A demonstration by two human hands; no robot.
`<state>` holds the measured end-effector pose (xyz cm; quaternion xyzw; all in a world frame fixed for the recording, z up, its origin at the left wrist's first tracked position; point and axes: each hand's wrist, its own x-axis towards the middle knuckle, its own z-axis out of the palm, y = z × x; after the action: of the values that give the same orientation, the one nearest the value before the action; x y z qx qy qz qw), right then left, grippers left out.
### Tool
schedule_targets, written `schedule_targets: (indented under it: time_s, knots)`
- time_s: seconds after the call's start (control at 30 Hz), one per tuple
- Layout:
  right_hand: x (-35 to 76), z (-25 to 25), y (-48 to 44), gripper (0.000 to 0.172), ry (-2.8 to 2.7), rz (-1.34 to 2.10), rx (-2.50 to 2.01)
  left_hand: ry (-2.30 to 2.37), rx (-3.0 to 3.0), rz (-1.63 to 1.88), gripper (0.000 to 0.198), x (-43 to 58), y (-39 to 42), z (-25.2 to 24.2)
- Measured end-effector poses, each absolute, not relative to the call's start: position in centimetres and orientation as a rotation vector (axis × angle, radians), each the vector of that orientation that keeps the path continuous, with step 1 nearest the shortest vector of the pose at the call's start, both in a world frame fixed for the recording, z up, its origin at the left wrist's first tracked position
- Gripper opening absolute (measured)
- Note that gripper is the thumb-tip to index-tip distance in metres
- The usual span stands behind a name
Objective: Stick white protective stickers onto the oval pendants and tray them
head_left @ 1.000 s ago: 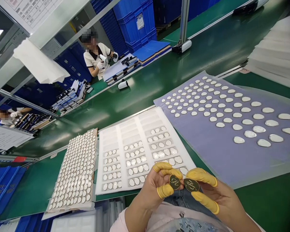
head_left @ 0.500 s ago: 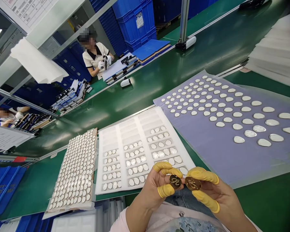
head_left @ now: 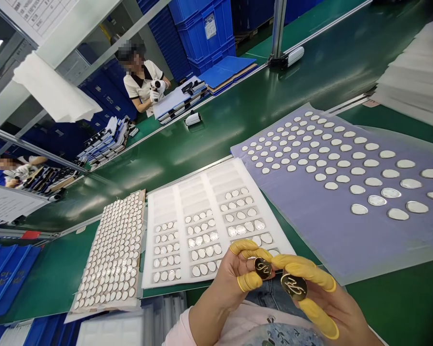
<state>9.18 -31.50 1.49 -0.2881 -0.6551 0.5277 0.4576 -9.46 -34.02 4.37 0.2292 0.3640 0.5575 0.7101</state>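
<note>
Now, two shiny discs are held up over the lap, and neither hand is open. A gold disc [head_left: 262, 268] is pinched in the left grip [head_left: 231, 283], and a second gold disc [head_left: 294, 287] is squeezed in the right grip [head_left: 332, 302]. Each disc is held by its edges between two fingers, and a curly mark can be seen on its face. The two discs are near each other but are not touching. Yellow rubber finger cots [head_left: 247, 247] are worn on the fingers of both hands.

Just past the left grip, a white foam tray [head_left: 173, 202] is laid on the green counter [head_left: 187, 192], and rows of silver discs are set into it. Farther left of the grip, a sheet packed with pale discs [head_left: 141, 202] is laid down. To the right of the grip, a purple sheet [head_left: 328, 235] is spread out, with rows of pale ovals stuck on it. Just below the grip, blue jeans [head_left: 270, 298] can be seen. Far ahead, across the counter, a white tool [head_left: 158, 86] is held by a co-worker [head_left: 140, 84] in white gloves.
</note>
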Motion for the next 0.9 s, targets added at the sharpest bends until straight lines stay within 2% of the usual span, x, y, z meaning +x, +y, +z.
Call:
schedule_targets:
  time_s: [0.17,0.33,0.47,0.6,0.73,0.9]
  knots:
    - [8.9,2.1,-31.4,0.055,-1.774,1.198,-0.607,0.833,0.565,1.279,0.062,-9.4,-33.8,4.0]
    - [8.4,1.4,-30.7,0.059,-1.853,1.108,-0.625,0.94,0.708,1.296,0.057,-11.0,-32.6,4.3]
    - [8.9,0.2,-30.3,0.055,-1.875,1.102,-0.686,1.391,1.135,1.189,0.035,-14.5,-29.2,4.1]
    - [9.5,-1.1,-30.2,0.045,-1.845,1.096,-0.806,2.047,1.648,0.691,0.023,-17.7,-24.3,3.2]
    - [9.7,-2.3,-30.2,0.042,-1.835,1.119,-0.888,2.155,1.806,0.506,0.012,-18.9,-20.5,1.8]
    - [9.6,-2.5,-29.9,0.037,-1.716,1.179,-0.93,2.16,1.93,0.426,0.016,-19.6,-19.0,0.5]
